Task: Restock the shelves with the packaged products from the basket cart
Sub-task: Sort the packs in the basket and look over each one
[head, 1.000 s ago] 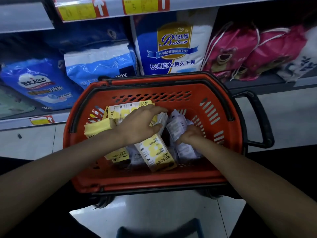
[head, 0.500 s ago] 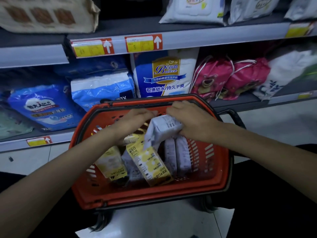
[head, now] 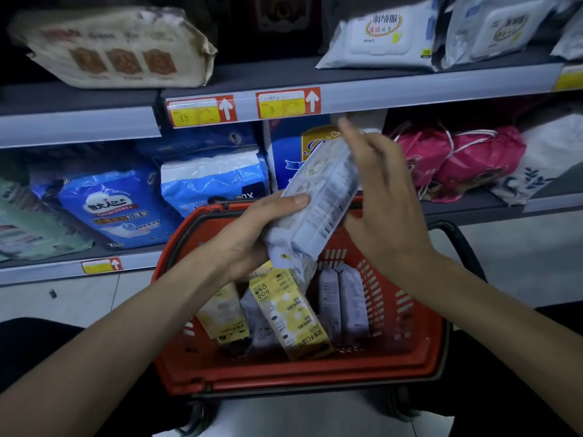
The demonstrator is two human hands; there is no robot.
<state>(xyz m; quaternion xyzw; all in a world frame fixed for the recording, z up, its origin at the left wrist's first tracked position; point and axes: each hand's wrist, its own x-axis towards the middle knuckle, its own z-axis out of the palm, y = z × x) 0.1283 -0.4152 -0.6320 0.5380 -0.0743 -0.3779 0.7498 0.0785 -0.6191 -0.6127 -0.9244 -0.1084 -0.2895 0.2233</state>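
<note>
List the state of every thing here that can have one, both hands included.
pale lilac plastic pack: lifted above the basket, tilted, held.
left hand: grips the pack's lower end.
right hand: fingers straight beside the pack; contact unclear.
red plastic basket cart: holds more packs, standing.
yellow printed pack: leaning inside the basket.
</note>
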